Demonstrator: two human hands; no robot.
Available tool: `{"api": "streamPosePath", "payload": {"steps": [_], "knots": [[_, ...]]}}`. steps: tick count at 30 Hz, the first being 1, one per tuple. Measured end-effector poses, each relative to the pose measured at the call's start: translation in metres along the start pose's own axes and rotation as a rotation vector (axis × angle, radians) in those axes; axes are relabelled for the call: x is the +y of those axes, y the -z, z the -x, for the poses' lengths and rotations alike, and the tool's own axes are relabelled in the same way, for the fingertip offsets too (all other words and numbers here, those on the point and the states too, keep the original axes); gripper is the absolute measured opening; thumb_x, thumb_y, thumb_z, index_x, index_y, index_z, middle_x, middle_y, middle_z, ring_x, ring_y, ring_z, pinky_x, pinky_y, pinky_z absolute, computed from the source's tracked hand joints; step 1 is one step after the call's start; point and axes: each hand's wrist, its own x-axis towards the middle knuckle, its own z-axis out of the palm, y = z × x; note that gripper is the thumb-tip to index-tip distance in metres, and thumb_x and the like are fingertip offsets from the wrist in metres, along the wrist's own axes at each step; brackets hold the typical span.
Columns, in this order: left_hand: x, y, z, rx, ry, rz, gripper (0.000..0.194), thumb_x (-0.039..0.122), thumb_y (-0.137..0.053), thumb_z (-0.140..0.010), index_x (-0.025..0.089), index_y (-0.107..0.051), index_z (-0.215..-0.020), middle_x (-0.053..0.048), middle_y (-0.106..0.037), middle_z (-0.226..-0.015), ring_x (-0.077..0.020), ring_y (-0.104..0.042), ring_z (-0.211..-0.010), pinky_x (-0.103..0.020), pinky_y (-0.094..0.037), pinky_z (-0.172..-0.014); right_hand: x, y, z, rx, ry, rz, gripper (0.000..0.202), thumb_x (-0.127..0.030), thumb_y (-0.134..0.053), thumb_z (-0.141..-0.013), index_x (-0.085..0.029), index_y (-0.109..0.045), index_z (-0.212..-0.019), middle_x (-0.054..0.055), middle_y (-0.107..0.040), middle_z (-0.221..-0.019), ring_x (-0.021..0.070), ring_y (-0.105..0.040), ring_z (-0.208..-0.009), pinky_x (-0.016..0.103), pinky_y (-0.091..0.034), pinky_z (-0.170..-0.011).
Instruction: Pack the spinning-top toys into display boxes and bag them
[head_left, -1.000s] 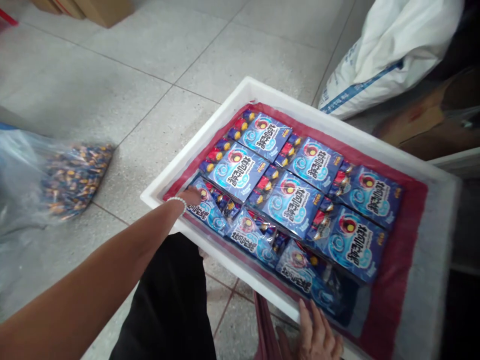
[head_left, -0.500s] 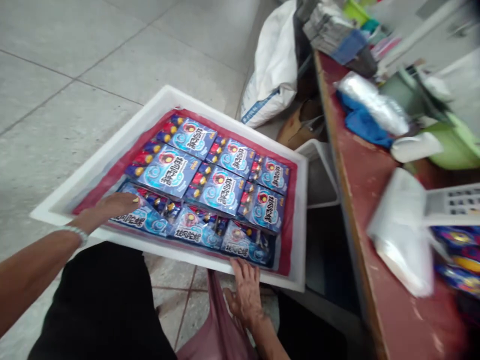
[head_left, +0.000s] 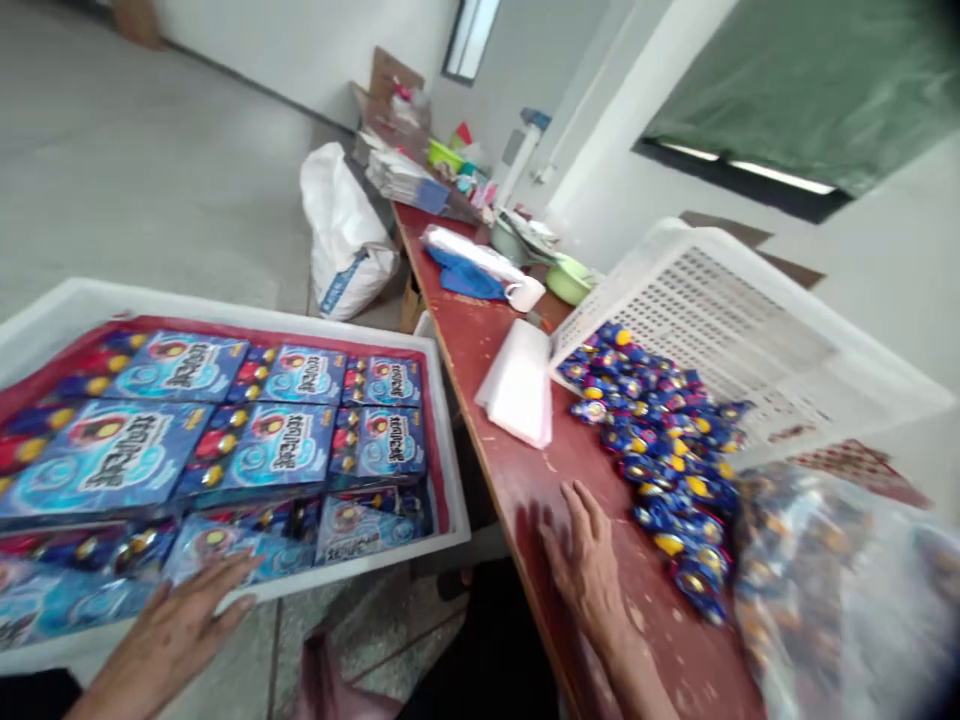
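At the left, a white plastic tray (head_left: 442, 450) lined with red holds rows of blue printed card packs (head_left: 281, 443) with small red and blue pieces beside them. My left hand (head_left: 184, 620) lies over its near rim, fingers stretched and touching or just above the front row of packs. On the red-brown table (head_left: 480, 375), my right hand (head_left: 589, 565) rests near the edge, fingers apart, holding nothing. To its right lies a heap of small blue wrapped pieces (head_left: 667, 440) with yellow spots. A stack of clear plastic bags (head_left: 519, 385) lies beyond the hand.
A tilted white perforated basket (head_left: 757, 330) stands behind the heap. A large clear bag of small pieces (head_left: 832, 580) sits at the near right. Farther off are a white sack (head_left: 345, 235) on the floor, a blue cloth (head_left: 466, 275) and a green basin (head_left: 570, 280).
The view has swung right and up, bringing the heap and basket into sight. My right hand has left the tray's rim for the tabletop. My left hand stays at the tray.
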Motion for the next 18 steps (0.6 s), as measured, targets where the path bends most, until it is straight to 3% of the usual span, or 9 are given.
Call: {"api": "streamPosePath", "payload": {"steps": [3,6,9,12,15,18], "knots": [[0.092,0.005,-0.009,0.126,-0.239,0.158,0.049,0.041,-0.026,-0.086,0.056,-0.04,-0.131,0.013,-0.054,-0.133,-0.0229,-0.053,-0.126,-0.049,-0.039,-0.107,0.08,0.033,0.052,0.058,-0.11,0.209,0.055,-0.043,-0.044,-0.095,-0.015,-0.035,-0.141,0.021,-0.04,-0.138,0.0336,-0.041,-0.127,0.055,-0.044,-0.098],[0.187,0.026,-0.022,0.269,-0.518,0.269,0.049,0.041,-0.036,-0.085,0.053,-0.044,-0.131,0.012,-0.054,-0.134,-0.0247,-0.051,-0.128,-0.049,-0.04,-0.109,0.142,0.081,0.106,0.19,-0.255,0.35,0.053,-0.044,-0.043,-0.094,-0.013,-0.039,-0.137,0.022,-0.041,-0.136,0.0342,-0.042,-0.126,0.056,-0.042,-0.097],[0.285,0.046,-0.037,0.317,-0.751,0.274,0.046,0.036,-0.039,-0.086,0.04,-0.059,-0.127,0.005,-0.055,-0.136,-0.0237,-0.045,-0.133,-0.046,-0.036,-0.113,0.18,0.135,0.155,0.383,-0.411,0.4,0.046,-0.041,-0.045,-0.093,-0.012,-0.046,-0.13,0.02,-0.049,-0.128,0.0312,-0.048,-0.12,0.052,-0.044,-0.097],[0.372,0.048,-0.047,0.276,-0.903,0.218,0.045,0.036,-0.037,-0.088,0.028,-0.064,-0.123,-0.001,-0.054,-0.138,-0.0224,-0.042,-0.135,-0.044,-0.034,-0.114,0.202,0.179,0.199,0.518,-0.558,0.467,0.041,-0.038,-0.041,-0.095,-0.014,-0.048,-0.127,0.017,-0.055,-0.119,0.0276,-0.052,-0.114,0.048,-0.045,-0.096],[0.43,0.036,-0.053,0.225,-0.921,0.057,0.051,0.038,-0.037,-0.087,0.017,-0.062,-0.127,-0.011,-0.051,-0.14,-0.0289,-0.044,-0.133,-0.046,-0.04,-0.109,0.218,0.211,0.236,0.587,-0.695,0.55,0.043,-0.04,-0.04,-0.093,-0.013,-0.049,-0.125,0.017,-0.056,-0.116,0.0279,-0.052,-0.112,0.049,-0.044,-0.096],[0.45,0.028,-0.057,0.231,-0.959,-0.191,0.047,0.027,-0.046,-0.078,0.027,-0.068,-0.119,-0.008,-0.052,-0.14,-0.0385,-0.041,-0.133,-0.06,-0.035,-0.106,0.235,0.244,0.256,0.566,-0.805,0.635,0.045,-0.039,-0.041,-0.09,-0.012,-0.05,-0.124,0.018,-0.055,-0.12,0.0282,-0.05,-0.116,0.047,-0.043,-0.098]]}}
